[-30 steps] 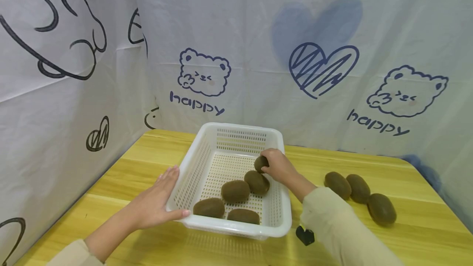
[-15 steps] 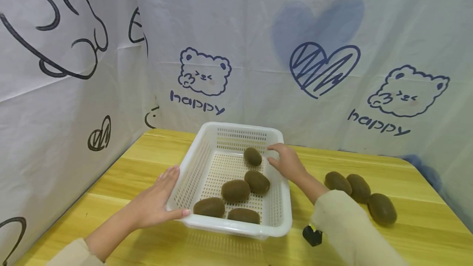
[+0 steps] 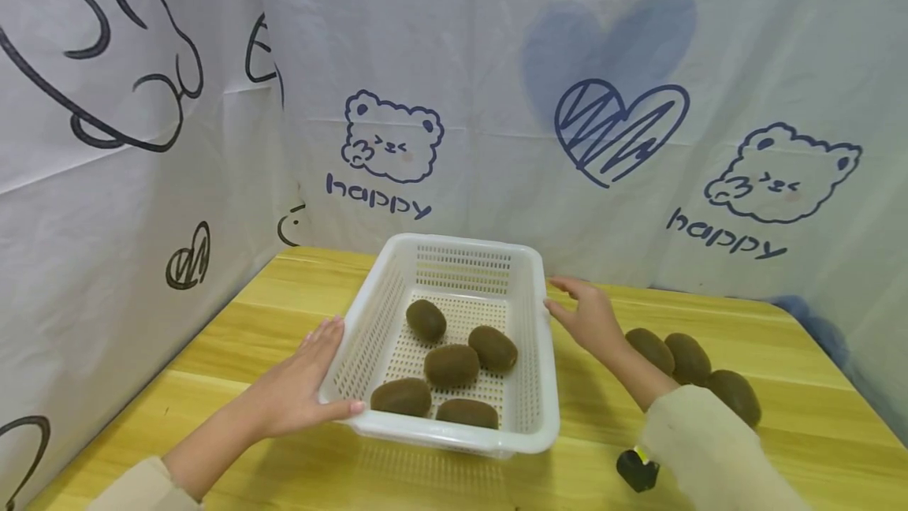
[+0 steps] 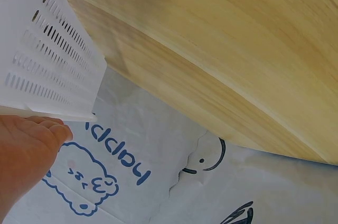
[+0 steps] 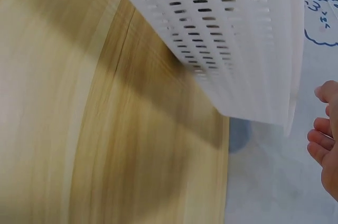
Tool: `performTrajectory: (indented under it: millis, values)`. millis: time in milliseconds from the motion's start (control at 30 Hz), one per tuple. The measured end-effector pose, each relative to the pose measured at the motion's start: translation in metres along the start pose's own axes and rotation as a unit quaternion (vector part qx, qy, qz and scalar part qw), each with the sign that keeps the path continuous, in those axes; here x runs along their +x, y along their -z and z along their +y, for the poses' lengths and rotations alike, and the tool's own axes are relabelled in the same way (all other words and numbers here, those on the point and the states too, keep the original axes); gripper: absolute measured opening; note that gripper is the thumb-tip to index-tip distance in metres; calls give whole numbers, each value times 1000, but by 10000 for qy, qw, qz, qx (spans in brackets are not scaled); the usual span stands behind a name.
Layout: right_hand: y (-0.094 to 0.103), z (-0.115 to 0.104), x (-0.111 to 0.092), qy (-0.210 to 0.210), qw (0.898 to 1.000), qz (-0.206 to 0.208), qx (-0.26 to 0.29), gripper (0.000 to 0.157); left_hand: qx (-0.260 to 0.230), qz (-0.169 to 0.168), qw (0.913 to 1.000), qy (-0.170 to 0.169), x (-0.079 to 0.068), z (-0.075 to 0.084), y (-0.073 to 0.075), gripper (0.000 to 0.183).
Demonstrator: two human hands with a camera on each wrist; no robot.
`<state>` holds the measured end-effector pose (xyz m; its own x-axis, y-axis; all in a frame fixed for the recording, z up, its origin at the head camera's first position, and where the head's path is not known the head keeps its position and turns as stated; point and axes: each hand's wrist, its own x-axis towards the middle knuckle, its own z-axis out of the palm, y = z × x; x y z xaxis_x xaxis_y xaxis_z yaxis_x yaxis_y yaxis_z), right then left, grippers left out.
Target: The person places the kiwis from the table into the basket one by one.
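Note:
A white slotted plastic basket [image 3: 542, 385] stands on the table with several brown kiwis inside. One kiwi [image 3: 426, 321] lies at the left, behind another kiwi [image 3: 452, 366] near the middle. My left hand [image 3: 298, 389] rests against the basket's near left corner, fingers laid along the left rim and thumb on the front rim. In the left wrist view, the left fingers [image 4: 50, 128] touch the rim. My right hand [image 3: 589, 318] is just outside the basket's right rim, holding nothing, with thumb and fingers apart. The right wrist view catches part of this hand [image 5: 328, 139] beside the basket wall.
Three kiwis lie on the table at the right, among them a nearer kiwi [image 3: 734, 398], partly behind the right sleeve [image 3: 709, 448]. A small black object [image 3: 637, 470] shows at that sleeve. White printed cloth [image 3: 482, 101] hangs behind the wooden table [image 3: 241, 322].
My right hand lets go of a kiwi at the basket's far right and draws back outside the right rim. That kiwi has rolled to the left. My left hand stays put.

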<state>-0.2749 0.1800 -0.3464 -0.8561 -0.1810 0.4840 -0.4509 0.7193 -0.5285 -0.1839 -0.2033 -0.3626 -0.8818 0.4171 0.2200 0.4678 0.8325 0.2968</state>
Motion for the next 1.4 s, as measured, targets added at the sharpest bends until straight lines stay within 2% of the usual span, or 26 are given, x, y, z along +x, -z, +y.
performTrajectory:
  millis: [367,733,967,1400]
  values:
    - [18,20,-17,-361,9991,224,84,41,4,-31,10000,62,0,-1,-1,105]
    - [30,44,-38,-729,9941,784,-153,51,45,-39,10000,50,0,0,1,104]
    - [35,59,-50,-1179,9892,826,-258,56,-4,-50,10000,68,0,0,1,104]
    - [36,82,-73,-2149,9738,734,75,64,5,-64,10000,63,0,1,1,105]
